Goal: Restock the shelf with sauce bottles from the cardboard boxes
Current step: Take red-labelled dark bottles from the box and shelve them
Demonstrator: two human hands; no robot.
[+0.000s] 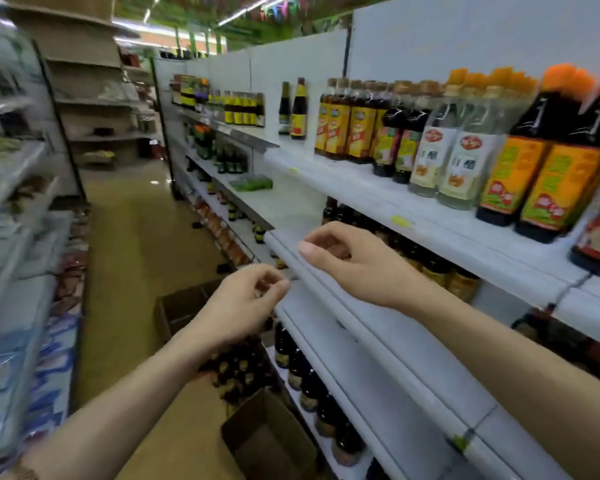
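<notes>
hands (291,275) empty, at shelf (378,327) edge | bottles in box (238,370) below

White shelf (361,195), orange-capped dark sauce bottles (520,150)

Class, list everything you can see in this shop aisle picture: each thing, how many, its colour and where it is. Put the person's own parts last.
Shelf unit: one, white, along the right side.
Dark sauce bottles, orange caps: several, top shelf, far right.
Clear bottles, white labels: a few, top shelf, left of those.
Yellow-labelled bottles: several, top shelf, further left.
Dark bottles: a row, lower shelf.
Cardboard boxes: two, brown, open, on the floor; bottles stand between them.
Floor: tan.
Left hand: empty, fingers loosely curled, above the boxes.
Right hand: empty, fingers loosely curled, by the middle shelf edge.
</notes>
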